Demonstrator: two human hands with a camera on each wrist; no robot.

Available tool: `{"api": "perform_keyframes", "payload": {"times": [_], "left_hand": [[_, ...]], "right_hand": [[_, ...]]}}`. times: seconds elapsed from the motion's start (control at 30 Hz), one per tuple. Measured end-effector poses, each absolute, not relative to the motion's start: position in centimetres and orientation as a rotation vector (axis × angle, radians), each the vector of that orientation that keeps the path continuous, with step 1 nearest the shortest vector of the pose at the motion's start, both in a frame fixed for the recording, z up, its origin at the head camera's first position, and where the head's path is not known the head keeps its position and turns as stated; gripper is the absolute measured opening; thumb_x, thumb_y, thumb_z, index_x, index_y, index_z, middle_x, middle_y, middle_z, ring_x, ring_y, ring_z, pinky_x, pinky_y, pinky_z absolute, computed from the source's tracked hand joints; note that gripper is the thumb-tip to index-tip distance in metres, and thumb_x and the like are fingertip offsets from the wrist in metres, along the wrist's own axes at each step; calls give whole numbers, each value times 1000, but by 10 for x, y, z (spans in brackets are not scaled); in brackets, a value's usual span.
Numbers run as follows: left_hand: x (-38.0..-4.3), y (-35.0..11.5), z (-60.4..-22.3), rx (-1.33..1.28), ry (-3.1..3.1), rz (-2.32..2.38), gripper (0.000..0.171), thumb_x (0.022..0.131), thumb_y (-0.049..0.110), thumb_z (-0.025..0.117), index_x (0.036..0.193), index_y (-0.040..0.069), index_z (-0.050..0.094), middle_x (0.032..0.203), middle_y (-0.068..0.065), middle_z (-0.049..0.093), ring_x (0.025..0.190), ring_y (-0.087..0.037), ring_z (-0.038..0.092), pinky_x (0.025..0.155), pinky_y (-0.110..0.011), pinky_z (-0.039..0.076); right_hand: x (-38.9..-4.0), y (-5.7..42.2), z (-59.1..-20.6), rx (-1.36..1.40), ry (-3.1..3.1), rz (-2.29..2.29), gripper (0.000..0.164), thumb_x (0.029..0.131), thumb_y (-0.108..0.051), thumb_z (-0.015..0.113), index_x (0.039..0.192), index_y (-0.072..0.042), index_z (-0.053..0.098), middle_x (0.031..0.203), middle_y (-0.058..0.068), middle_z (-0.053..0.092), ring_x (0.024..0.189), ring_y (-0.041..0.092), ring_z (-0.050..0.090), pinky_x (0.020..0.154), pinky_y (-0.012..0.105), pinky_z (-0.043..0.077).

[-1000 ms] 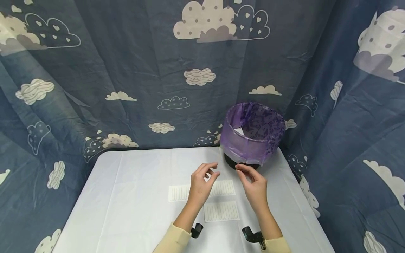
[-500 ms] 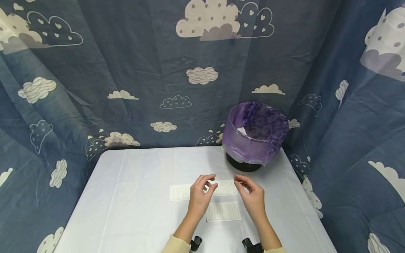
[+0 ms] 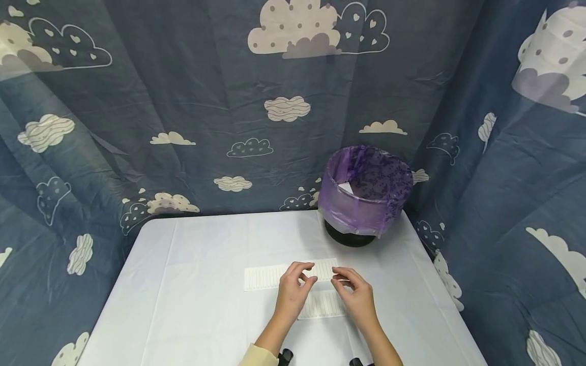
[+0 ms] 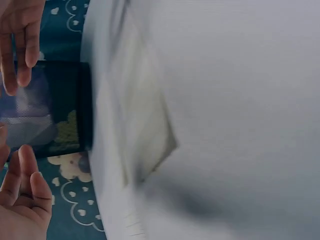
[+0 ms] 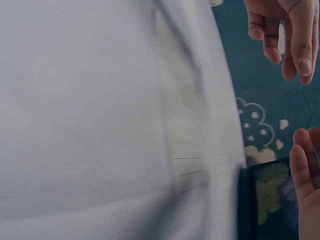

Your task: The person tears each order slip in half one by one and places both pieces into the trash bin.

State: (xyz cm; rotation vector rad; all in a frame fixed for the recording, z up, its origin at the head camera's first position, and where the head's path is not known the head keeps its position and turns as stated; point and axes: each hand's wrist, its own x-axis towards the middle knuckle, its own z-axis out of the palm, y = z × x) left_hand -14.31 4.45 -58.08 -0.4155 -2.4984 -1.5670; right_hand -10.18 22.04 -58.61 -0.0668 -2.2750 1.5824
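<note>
Both hands hover over the white table at mid-front, facing each other with a gap between them. My left hand (image 3: pixel 293 290) has loosely bent fingers, thumb and index tips apart, with nothing visible between them. A short way to its right, my right hand (image 3: pixel 354 295) is bent the same way and also shows nothing held. Under and behind them lies a wide pale sheet with ruled lines (image 3: pixel 261 278); a smaller ruled sheet (image 3: pixel 318 306) lies nearer, partly covered by the right hand. In the left wrist view, fingers (image 4: pixel 27 167) of the left hand are spread.
A round bin lined with a purple plastic bag (image 3: pixel 350 213) stands on a dark base at the table's back right. A white piece (image 3: pixel 346 187) shows inside it. Dark blue cloud-print curtains (image 3: pixel 192 101) enclose the back and sides of the white table (image 3: pixel 197 305).
Both hands have come back from near the bin toward the person, down over the ruled sheets. The right hand has moved left, narrowing the gap. The sheets and bin have stayed put.
</note>
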Motion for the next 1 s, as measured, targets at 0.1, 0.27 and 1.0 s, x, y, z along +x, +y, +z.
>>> {"api": "perform_keyframes", "payload": {"times": [0.1, 0.27, 1.0], "left_hand": [[-142, 44, -588, -414, -2542, -1551, 35, 87, 6, 85, 120, 12, 76, 114, -3, 75, 79, -1, 65, 69, -17, 50], [-140, 45, -596, -434, -2572, -1539, 34, 88, 7, 85, 120, 11, 75, 114, -4, 75, 79, 1, 62, 69, -17, 53], [-127, 54, -622, -426, -2750, -1532, 33, 84, 4, 87, 114, 11, 77, 111, 1, 71, 75, 1, 56, 66, -15, 50]], "right_hand": [[-102, 220, -596, -94, -2326, 1543, 25, 91, 2, 79, 115, -5, 77, 115, 8, 77, 97, 23, 75, 86, 12, 57], [-102, 219, -607, -134, -2386, 1494, 27, 90, 0, 81, 117, -3, 78, 114, 4, 78, 93, 15, 74, 84, 16, 59], [-104, 219, -633, -255, -2684, 1455, 34, 88, -3, 81, 122, -8, 77, 114, 5, 75, 67, 2, 53, 59, 15, 48]]}}
